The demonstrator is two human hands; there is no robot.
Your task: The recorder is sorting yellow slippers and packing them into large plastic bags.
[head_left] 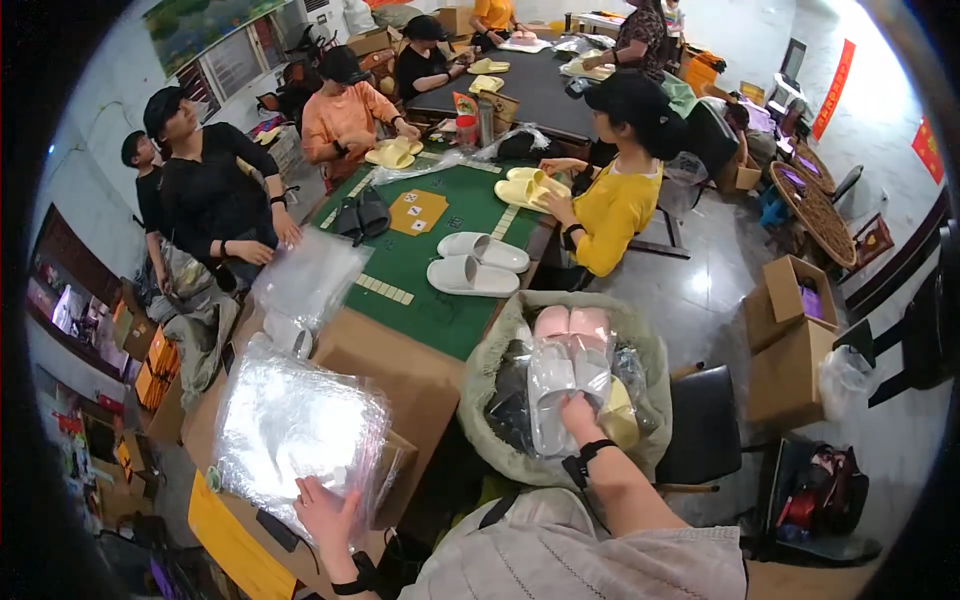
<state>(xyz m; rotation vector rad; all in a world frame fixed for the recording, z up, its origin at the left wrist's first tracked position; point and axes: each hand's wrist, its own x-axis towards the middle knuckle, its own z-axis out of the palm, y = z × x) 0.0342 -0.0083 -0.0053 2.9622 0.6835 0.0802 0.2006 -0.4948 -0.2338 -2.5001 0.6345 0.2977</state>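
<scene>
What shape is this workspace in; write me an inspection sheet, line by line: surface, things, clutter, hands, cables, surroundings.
Surface: brown tabletop beside a green table.
Things: plastic bags piled on the brown tabletop; pale slippers, in clear plastic, at the open sack.
Clutter: pink slippers in the sack; dark slippers on the green table.
Hands: left hand on the bags, fingers spread; right hand gripping the pale slippers.
Cables: none made out for certain.
Surroundings: black chair beside the sack; cardboard boxes at right; co-worker in yellow handling yellow slippers.
</scene>
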